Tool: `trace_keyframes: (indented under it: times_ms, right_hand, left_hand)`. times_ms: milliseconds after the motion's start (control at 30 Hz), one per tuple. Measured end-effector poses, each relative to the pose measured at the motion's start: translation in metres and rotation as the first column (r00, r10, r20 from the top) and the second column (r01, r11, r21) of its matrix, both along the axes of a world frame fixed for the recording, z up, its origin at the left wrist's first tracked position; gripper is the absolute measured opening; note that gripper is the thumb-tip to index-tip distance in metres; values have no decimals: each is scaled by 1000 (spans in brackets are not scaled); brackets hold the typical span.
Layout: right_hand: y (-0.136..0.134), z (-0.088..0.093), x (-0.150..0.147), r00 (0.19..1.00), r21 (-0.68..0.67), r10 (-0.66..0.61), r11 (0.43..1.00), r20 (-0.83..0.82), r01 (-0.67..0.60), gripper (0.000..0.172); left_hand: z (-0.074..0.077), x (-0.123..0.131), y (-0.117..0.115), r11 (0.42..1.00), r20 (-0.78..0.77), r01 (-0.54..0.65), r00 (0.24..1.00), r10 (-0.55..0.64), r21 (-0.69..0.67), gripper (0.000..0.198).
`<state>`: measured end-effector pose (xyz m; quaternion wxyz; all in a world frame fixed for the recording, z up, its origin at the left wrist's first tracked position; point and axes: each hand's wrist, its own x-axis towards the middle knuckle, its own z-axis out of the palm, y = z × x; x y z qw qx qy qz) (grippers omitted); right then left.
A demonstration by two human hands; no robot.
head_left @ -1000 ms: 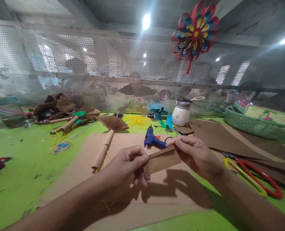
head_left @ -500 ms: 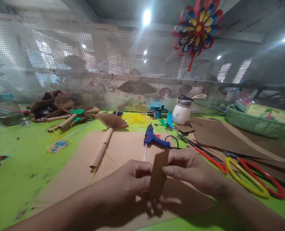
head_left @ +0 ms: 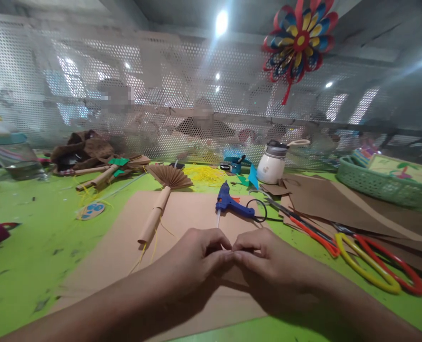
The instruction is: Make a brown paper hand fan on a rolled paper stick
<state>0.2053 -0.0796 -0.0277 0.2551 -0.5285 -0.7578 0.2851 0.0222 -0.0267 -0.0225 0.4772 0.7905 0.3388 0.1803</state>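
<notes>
My left hand [head_left: 200, 254] and my right hand [head_left: 267, 259] meet above a large light-brown paper sheet [head_left: 192, 206]. Thumbs and fingertips of both are pinched together on a small strip of brown paper [head_left: 235, 276], mostly hidden by the fingers. Just beyond them a blue hot glue gun [head_left: 228, 199] lies on the sheet, a glue stick poking out of its rear. Left of it rests a rolled paper tube [head_left: 154, 218] with yellow strands at its near end and a pleated paper fan [head_left: 171, 175] at its far end.
At right lie scissors with red and yellow handles [head_left: 369, 266], orange-handled scissors [head_left: 315, 235] and dark brown paper sheets [head_left: 324, 199]. A green basket [head_left: 374, 185], white bottle [head_left: 270, 166] and yellow shreds [head_left: 203, 175] stand farther back. A clear jar [head_left: 14, 156] is far left.
The brown paper strip, upright and plainly visible before, is now turned down and mostly covered. My hands have come together at the fingertips. The view has shifted slightly.
</notes>
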Motion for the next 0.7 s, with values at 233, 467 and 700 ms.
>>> trace_keyframes:
  times_ms: [233, 467, 700]
  right_hand:
    - [6, 8, 2, 962, -32, -141, 990, -233, 138, 14]
    - [6, 10, 5, 937, 53, -132, 986, -322, 157, 22]
    - [6, 11, 6, 910, 55, -87, 991, -406, 119, 16]
  left_hand:
    - [-2, 3, 13, 987, 108, -138, 983, 146, -77, 8]
    - [-9, 4, 12, 963, 262, -152, 942, 209, -221, 7]
    - [-2, -3, 20, 937, 375, 33, 921, 107, -349, 16]
